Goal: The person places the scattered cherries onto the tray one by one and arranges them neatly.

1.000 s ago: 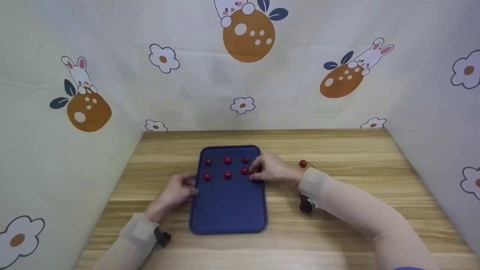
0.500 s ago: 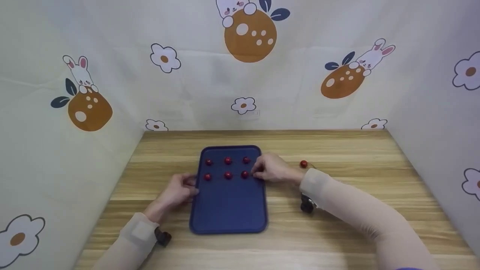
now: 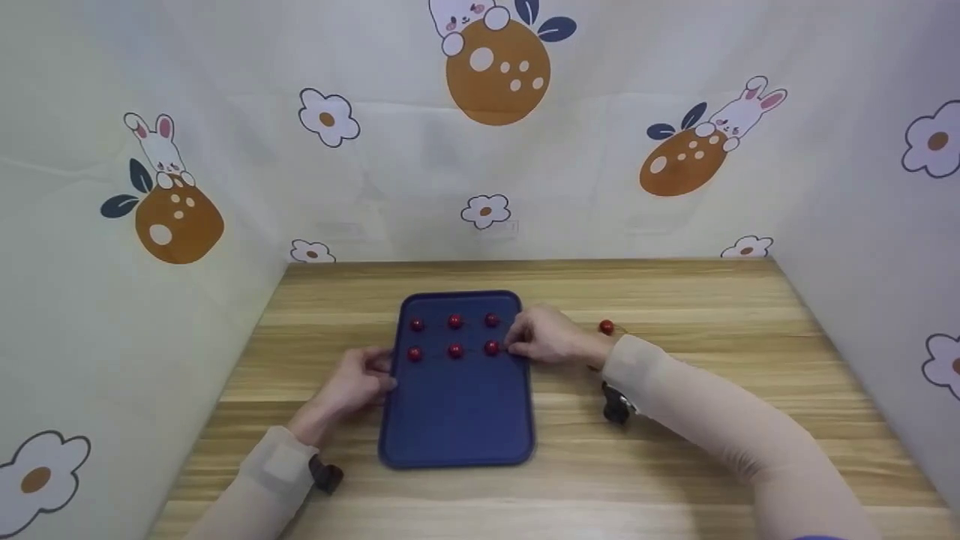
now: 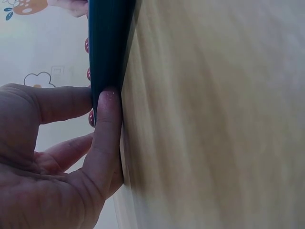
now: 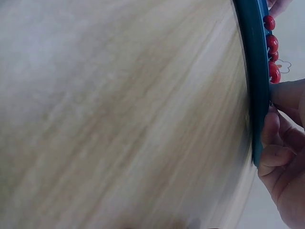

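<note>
A dark blue tray (image 3: pixel 457 420) lies lengthwise on the wooden table. Red cherries with thin stems form two rows in its far half, the back row ending with a cherry (image 3: pixel 491 319) at the right. My left hand (image 3: pixel 356 381) holds the tray's left edge, thumb and fingers against the rim. Across the tray, my right hand (image 3: pixel 546 335) reaches over the right rim and pinches the stem of the front row's right cherry (image 3: pixel 491 347). That stem is mostly hidden by the fingertips. In the right wrist view, cherries (image 5: pixel 274 72) show just beyond the tray rim.
Another cherry (image 3: pixel 606 326) with its stem lies on the table (image 3: pixel 675 300) right of the tray, behind the right wrist. Pale printed cloth walls (image 3: pixel 397 165) enclose the table at the back and both sides.
The front row's right cherry has shifted slightly toward me, and my right hand has drawn back a little to the right. My left hand stays on the tray edge.
</note>
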A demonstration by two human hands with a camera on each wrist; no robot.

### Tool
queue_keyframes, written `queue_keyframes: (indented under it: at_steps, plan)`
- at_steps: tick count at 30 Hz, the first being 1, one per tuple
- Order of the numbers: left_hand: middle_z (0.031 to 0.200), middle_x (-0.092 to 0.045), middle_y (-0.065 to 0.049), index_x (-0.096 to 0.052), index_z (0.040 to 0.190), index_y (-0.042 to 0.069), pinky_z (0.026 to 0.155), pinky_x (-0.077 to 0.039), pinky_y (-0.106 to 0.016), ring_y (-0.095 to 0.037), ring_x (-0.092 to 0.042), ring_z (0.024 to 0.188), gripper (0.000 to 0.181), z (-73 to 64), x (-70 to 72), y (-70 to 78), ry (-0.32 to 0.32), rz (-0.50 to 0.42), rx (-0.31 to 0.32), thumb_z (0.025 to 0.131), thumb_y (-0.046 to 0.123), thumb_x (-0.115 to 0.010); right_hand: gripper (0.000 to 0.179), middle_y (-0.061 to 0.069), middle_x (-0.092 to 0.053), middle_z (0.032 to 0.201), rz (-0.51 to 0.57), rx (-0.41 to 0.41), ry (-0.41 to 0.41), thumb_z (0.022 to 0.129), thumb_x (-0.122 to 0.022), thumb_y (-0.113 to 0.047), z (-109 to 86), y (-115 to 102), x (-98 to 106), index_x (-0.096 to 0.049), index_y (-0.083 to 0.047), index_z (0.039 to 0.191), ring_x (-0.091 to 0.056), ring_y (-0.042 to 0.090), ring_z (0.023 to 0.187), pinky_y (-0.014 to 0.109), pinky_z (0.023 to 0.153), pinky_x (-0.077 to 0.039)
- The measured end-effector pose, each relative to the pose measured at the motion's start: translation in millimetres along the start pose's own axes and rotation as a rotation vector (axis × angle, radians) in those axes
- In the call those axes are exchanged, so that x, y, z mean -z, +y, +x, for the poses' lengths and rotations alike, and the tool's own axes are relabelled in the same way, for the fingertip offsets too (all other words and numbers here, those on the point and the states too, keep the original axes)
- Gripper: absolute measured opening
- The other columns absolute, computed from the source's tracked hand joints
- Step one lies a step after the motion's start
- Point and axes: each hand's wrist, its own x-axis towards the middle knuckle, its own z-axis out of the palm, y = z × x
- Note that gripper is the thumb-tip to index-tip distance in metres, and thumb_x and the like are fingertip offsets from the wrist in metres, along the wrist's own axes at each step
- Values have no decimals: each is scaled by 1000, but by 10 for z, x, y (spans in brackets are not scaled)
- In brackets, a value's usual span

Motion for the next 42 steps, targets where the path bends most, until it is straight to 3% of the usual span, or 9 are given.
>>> queue_keyframes:
  at_steps: [5, 18, 26, 30, 36, 42]
  plan:
    - [122, -76, -26, -51, 159, -14, 74, -68, -31, -19, -75, 97, 71, 0, 3, -1, 7, 11, -5, 92, -9, -72, 11, 9, -86, 102, -5, 25, 4, 99, -81, -12, -8, 19, -9, -90, -10, 105, -77, 23, 94, 34, 86, -62]
    - [122, -76, -26, -50, 159, -15, 76, -68, -31, -20, -77, 99, 72, 5, 0, -4, 2, -13, -9, 92, -10, -72, 13, 10, -85, 104, 22, -5, 6, 99, -81, -13, -13, 19, 5, -90, -9, 108, -73, 21, 93, 31, 84, -59]
    - [122, -76, -25, -50, 160, -14, 75, -66, -29, -20, -77, 101, 72, 8, 3, -3, 10, 14, -3, 92, -9, -73, 14, 12, -86, 106, 119, -18, 54, 101, -78, -13, -76, -27, 103, -88, -7, 109, -67, 9, 85, 21, 77, -54]
    - [122, -76, -25, -51, 160, -13, 75, -66, -29, -20, -77, 100, 71, 7, 0, 5, 12, 26, -2, 92, -8, -73, 18, 13, -86, 111, 188, -56, 67, 102, -76, -11, -176, -33, 201, -86, -3, 115, -70, 14, 85, 18, 75, -54]
    - [121, -77, -26, -52, 159, -14, 77, -66, -29, -21, -78, 101, 70, 2, 0, 16, 11, 18, -11, 92, -9, -73, 22, 18, -85, 118, 254, -81, 101, 101, -74, -6, -415, 5, 387, -84, 2, 118, -78, 24, 97, 19, 80, -59]
    - [118, -77, -26, -50, 159, -16, 74, -65, -28, -21, -77, 99, 71, 0, 4, -2, 2, -1, -30, 91, -10, -71, 19, 20, -85, 114, 273, -95, 149, 101, -77, -5, -706, 114, 547, -84, 4, 116, -75, 13, 96, 19, 78, -62]
